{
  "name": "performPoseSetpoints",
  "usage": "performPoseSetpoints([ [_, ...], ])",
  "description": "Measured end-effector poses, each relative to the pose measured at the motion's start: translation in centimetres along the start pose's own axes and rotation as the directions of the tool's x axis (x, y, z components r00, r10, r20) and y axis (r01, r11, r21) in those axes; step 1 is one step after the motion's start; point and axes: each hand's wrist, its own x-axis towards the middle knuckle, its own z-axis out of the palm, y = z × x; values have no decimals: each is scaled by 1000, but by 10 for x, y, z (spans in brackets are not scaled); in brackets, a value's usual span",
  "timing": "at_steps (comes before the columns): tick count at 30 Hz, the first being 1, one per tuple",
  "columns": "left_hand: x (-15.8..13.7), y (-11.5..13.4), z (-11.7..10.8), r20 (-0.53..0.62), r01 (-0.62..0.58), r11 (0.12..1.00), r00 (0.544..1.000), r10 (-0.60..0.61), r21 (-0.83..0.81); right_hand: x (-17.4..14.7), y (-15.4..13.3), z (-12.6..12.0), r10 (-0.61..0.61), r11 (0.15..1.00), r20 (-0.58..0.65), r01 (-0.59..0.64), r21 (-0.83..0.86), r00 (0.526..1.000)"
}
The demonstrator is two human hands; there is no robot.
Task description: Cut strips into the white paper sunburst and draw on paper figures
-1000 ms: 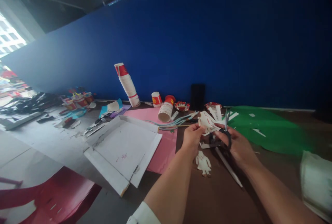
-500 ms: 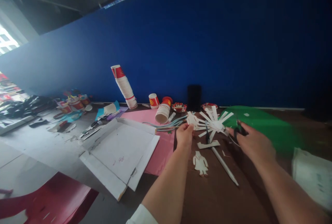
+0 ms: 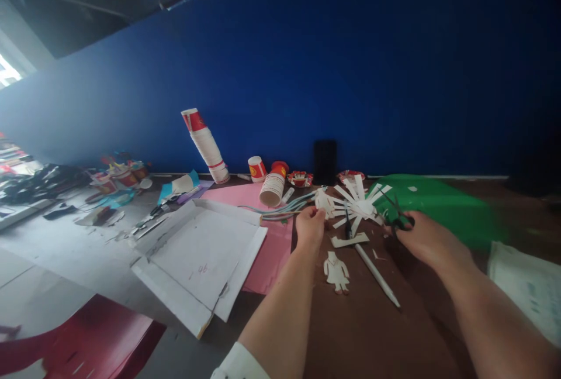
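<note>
Between the fingers of my left hand (image 3: 310,228) is a small white paper figure cutout (image 3: 324,201), held upright over the table. My right hand (image 3: 423,235) grips black-handled scissors (image 3: 401,218), whose blades are parted and point up and to the left. Between my hands lies a white paper cup cut into strips (image 3: 362,206), splayed out like a flower. Nearer to me are another paper figure cutout (image 3: 336,272), a curved white scrap (image 3: 350,241) and a pale pen-like stick (image 3: 377,275) with a dark object at its upper end.
A white box lid (image 3: 205,256) lies on pink paper (image 3: 276,268) to the left. Behind stand a leaning stack of paper cups (image 3: 205,145), loose cups (image 3: 272,189) and a black upright object (image 3: 325,161). Green sheet (image 3: 438,209) lies right; a red chair (image 3: 100,338) is at lower left.
The scissors have turned and their blades have opened into clear view in my right hand. My left hand still holds the figure in nearly the same place. The view has shifted slightly.
</note>
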Motion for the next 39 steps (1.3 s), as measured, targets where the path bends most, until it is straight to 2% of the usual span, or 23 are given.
performPoseSetpoints([
  [3, 2, -4, 1, 29, -24, 999, 999, 23, 47, -9, -12, -10, 107, 993, 57, -104, -47, 993],
  [8, 0, -4, 1, 57, -43, 996, 998, 38, 82, -14, -20, -15, 117, 993, -3, -117, -10, 993],
  [11, -2, -1, 1, 54, -20, 997, 998, 16, 77, -16, -22, -14, 101, 994, -56, -99, 42, 993],
  [17, -1, -1, 0, 60, -39, 996, 998, 34, 80, -18, -23, -9, 52, 984, -238, -9, 178, 970],
  [22, -4, 1, 0, 59, -40, 993, 998, 33, 111, -17, -22, -3, 25, 953, -281, 62, 296, 959],
  [26, -6, 4, 0, 58, -38, 993, 998, 32, 112, -17, -22, 1, 63, 916, -277, 55, 397, 959],
  [29, -7, 5, 0, 65, -40, 994, 997, 33, 104, -16, -23, 3, 72, 856, -248, 67, 512, 966],
  [32, -8, 6, 0, 79, -23, 996, 997, 16, 92, -20, -27, 2, 9, 806, -174, 96, 585, 985],
  [34, -8, 7, 1, 80, 7, 997, 997, -14, 77, -27, -34, -1, -73, 790, -101, 119, 601, 992],
  [36, -9, 9, 1, 73, 47, 997, 996, -52, 63, -36, -44, -6, -164, 771, 24, 114, 626, 986],
  [39, -10, 14, -1, 43, 107, 993, 993, -109, 50, -46, -59, -14, -210, 757, 140, 71, 650, 968],
])
